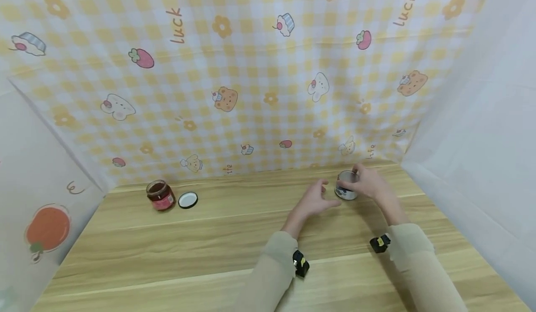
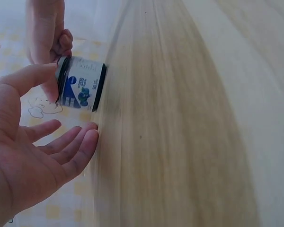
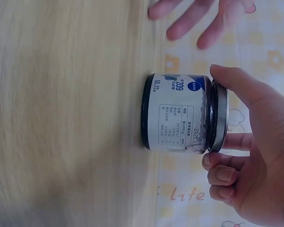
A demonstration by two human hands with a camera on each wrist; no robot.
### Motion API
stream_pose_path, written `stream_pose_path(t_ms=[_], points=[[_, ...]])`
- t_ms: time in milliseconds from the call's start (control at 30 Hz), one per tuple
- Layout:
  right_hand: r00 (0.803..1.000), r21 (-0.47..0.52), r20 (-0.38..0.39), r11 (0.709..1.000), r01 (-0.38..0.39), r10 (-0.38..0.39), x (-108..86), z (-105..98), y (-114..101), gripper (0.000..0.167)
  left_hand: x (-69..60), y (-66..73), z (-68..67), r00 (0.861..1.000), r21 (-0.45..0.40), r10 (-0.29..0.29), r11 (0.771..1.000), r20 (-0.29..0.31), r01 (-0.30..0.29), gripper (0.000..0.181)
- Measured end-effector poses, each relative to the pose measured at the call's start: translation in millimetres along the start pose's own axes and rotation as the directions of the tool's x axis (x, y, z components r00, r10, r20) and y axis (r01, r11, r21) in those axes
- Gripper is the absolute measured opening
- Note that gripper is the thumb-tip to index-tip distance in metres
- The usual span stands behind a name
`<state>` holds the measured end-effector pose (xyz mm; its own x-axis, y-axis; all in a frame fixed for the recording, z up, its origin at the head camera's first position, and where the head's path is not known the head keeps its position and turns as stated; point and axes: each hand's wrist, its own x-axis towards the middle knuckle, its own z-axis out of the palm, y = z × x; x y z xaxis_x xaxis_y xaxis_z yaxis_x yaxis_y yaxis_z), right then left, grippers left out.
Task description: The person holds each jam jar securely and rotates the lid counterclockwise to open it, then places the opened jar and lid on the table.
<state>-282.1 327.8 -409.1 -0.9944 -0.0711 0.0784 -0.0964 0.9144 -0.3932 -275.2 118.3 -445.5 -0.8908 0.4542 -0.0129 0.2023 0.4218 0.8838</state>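
Observation:
A small glass jar (image 1: 346, 188) with a blue and white label stands upright at the table's back right. The right hand (image 1: 370, 182) grips its silver lid (image 3: 220, 118) at the rim between thumb and curled fingers, as the right wrist view shows. Just left of the jar, the left hand (image 1: 314, 201) is held with thumb and fingers spread, not touching it. In the left wrist view the left hand (image 2: 38, 146) has its relaxed fingers near the jar (image 2: 83, 84), holding nothing.
At the back left of the wooden table (image 1: 188, 247) stands an open jar (image 1: 161, 196) with dark contents and a red label. A lid (image 1: 188, 200) lies beside it, white side up. A checked cloth (image 1: 259, 70) hangs behind the table.

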Motion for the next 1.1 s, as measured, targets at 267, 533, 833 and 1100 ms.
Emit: stream_pose_path(t_ms=[267,533,833,1100], points=[[1.0,0.019,-0.003,1.0,0.018,-0.018,-4.7,4.9,-8.8,0.07,7.6,2.7,13.6,1.0,0.007,0.031,0.999,-0.002,-0.031,0.078],[1.0,0.004,-0.02,1.0,0.011,-0.011,-7.5,9.0,-10.8,0.071,10.5,2.9,19.3,0.996,-0.038,0.09,0.995,-0.023,-0.091,0.07],[0.999,-0.021,-0.031,0.999,0.024,-0.025,-8.2,14.4,-14.7,0.071,13.5,-0.8,21.7,0.999,-0.021,0.024,0.999,-0.046,-0.025,0.069],[0.995,-0.045,-0.084,0.998,0.045,-0.048,-11.8,19.2,-14.8,0.071,15.8,-4.2,24.9,0.998,0.007,0.01,1.0,-0.069,-0.009,0.067]])
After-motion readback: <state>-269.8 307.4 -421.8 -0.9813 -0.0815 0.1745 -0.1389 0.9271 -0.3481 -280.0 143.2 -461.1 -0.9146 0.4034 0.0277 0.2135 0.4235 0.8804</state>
